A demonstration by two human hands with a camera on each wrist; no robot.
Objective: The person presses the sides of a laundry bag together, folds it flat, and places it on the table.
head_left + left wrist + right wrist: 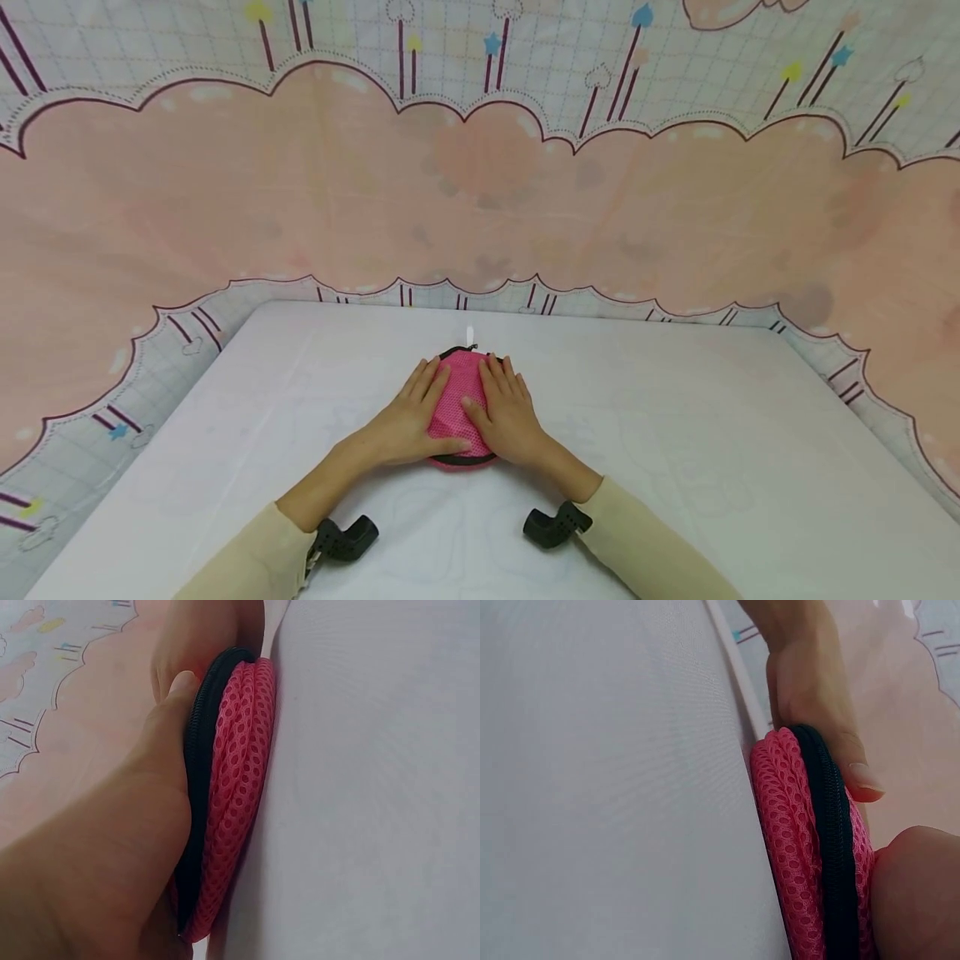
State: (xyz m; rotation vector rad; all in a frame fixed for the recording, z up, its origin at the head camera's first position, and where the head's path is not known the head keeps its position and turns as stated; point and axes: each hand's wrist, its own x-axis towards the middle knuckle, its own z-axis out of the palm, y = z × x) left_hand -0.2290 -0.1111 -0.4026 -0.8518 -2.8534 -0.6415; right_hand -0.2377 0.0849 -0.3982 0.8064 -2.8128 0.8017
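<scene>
A pink mesh pouch (pixel 459 412) with a black zipper round its edge lies flat on the white table (pixel 675 417). My left hand (pixel 408 421) rests over its left side, fingers straight and pointing away, thumb along the near edge. On the other side my right hand (pixel 512 417) lies on the pouch, its thumb across the top and its fingers at the far right edge. The left wrist view shows the zipper (pixel 199 765) and the thick pink mesh side from close up. From the right wrist view the pouch (pixel 784 840) looks plump, and the left thumb touches its upper face.
A small white tab (pixel 470 335) lies at the far end of the pouch, near the zipper pull. Black wrist mounts (pixel 345 540) sit below both sleeves. Behind the table hangs a patterned pink and white cloth (pixel 480 208).
</scene>
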